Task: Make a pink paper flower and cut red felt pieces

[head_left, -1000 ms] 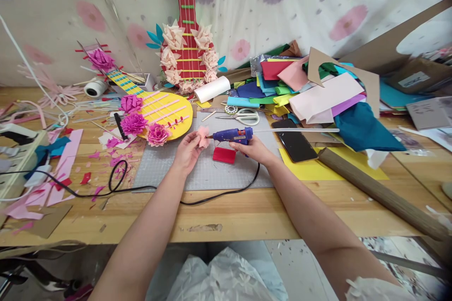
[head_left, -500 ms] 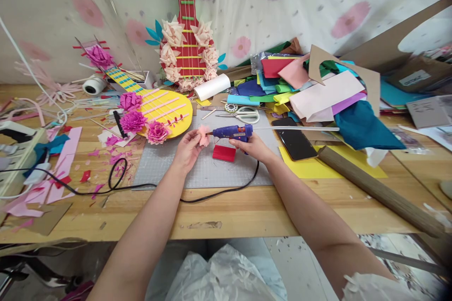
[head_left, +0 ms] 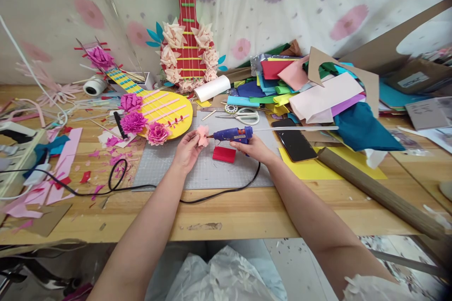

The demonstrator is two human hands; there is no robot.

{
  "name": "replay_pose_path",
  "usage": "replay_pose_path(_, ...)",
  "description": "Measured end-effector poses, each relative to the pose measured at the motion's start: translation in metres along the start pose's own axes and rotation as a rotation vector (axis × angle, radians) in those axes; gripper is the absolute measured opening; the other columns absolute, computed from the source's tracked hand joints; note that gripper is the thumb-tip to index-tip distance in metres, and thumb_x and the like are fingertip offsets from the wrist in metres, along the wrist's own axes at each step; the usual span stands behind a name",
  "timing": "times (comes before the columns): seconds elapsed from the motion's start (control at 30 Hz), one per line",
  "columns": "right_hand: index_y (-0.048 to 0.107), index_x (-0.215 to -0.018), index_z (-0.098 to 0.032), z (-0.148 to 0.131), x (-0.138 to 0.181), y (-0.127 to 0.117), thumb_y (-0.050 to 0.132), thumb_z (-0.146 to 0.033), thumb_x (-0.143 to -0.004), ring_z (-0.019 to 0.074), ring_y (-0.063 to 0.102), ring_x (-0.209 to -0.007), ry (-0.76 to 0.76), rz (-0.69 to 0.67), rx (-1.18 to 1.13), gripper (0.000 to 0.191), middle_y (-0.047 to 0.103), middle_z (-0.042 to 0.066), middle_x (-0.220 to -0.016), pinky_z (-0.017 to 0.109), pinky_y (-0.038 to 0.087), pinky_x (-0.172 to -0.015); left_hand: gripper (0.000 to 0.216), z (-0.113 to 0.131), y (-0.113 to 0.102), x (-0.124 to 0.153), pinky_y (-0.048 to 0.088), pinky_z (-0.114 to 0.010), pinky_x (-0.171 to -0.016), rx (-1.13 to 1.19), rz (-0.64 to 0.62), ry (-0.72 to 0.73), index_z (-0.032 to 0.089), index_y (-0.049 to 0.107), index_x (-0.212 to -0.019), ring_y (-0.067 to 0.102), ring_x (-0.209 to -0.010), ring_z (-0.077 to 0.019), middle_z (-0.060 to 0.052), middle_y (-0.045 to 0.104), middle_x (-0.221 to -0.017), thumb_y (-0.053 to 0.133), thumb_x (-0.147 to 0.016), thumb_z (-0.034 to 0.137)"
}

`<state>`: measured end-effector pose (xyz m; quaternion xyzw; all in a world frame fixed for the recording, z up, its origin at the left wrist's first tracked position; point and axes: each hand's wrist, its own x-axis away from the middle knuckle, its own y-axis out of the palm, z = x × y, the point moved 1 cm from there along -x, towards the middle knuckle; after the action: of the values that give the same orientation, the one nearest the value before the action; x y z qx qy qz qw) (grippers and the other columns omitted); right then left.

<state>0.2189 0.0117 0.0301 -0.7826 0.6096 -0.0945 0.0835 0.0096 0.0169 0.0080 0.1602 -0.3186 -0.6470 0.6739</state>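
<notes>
My left hand (head_left: 188, 151) pinches a small pale pink paper flower (head_left: 203, 135) over a grey cutting mat (head_left: 165, 169). My right hand (head_left: 254, 148) grips a blue hot glue gun (head_left: 232, 135), its nozzle pointing left and touching the flower. A long white glue stick (head_left: 296, 129) juts out of the gun's back. A red paper piece (head_left: 223, 154) lies on the mat between my hands. The gun's black cord (head_left: 197, 195) runs off to the left across the wooden table (head_left: 247, 216).
A yellow paper guitar (head_left: 165, 113) with magenta flowers lies at the left; a red one (head_left: 186, 51) leans on the wall. Scissors (head_left: 243, 115), a black phone (head_left: 294, 139), a heap of coloured paper (head_left: 318, 94), a cardboard tube (head_left: 381, 194) and pink scraps (head_left: 60, 169) surround the mat.
Almost nothing has moved. Both hands stay in place with the glue gun's nozzle held at the pink flower; the view shifts slightly.
</notes>
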Motion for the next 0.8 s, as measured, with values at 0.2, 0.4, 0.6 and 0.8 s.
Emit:
replay_pose_path(0.2, 0.064, -0.087, -0.014, 0.0015, -0.0003, 0.0022, 0.068, -0.048, -0.064, 0.0077, 0.039, -0.050, 0.003, -0.014, 0.005, 0.041, 0.047, -0.004, -0.054, 0.023, 0.035, -0.048, 0.019, -0.0013, -0.0021, -0.0009, 0.048, -0.026, -0.070, 0.000, 0.004, 0.011, 0.013, 0.061, -0.083, 0.063, -0.076, -0.0135, -0.005, 0.067, -0.085, 0.071, -0.067, 0.012)
replay_pose_path(0.4, 0.063, -0.088, -0.014, 0.0010, -0.0007, 0.0031, 0.067, -0.050, -0.065, 0.0080, 0.039, -0.051, 0.000, -0.021, 0.005, 0.043, 0.047, -0.003, -0.056, 0.024, 0.035, -0.050, 0.019, -0.0015, -0.0026, -0.0011, 0.047, -0.026, -0.069, 0.004, 0.010, 0.008, 0.014, 0.061, -0.082, 0.062, -0.073, -0.0125, -0.003, 0.066, -0.083, 0.071, -0.066, 0.011)
replay_pose_path(0.6, 0.064, -0.088, -0.015, 0.0043, -0.0011, 0.0041, 0.067, -0.053, -0.064, 0.0091, 0.041, -0.053, -0.009, -0.035, 0.014, 0.045, 0.050, -0.002, -0.059, 0.024, 0.036, -0.051, 0.019, -0.0016, -0.0014, -0.0003, 0.047, -0.027, -0.069, 0.012, 0.017, 0.016, 0.014, 0.060, -0.082, 0.063, -0.072, -0.0130, -0.003, 0.066, -0.078, 0.071, -0.066, 0.011)
replay_pose_path(0.8, 0.064, -0.086, -0.016, 0.0040, -0.0025, 0.0052, 0.067, -0.055, -0.064, 0.0103, 0.043, -0.053, -0.022, 0.002, 0.027, 0.045, 0.050, -0.002, -0.057, 0.025, 0.037, -0.052, 0.021, -0.0018, -0.0021, 0.0004, 0.046, -0.028, -0.072, 0.001, 0.000, 0.006, 0.015, 0.061, -0.083, 0.063, -0.076, -0.0137, -0.003, 0.066, -0.081, 0.072, -0.066, 0.012)
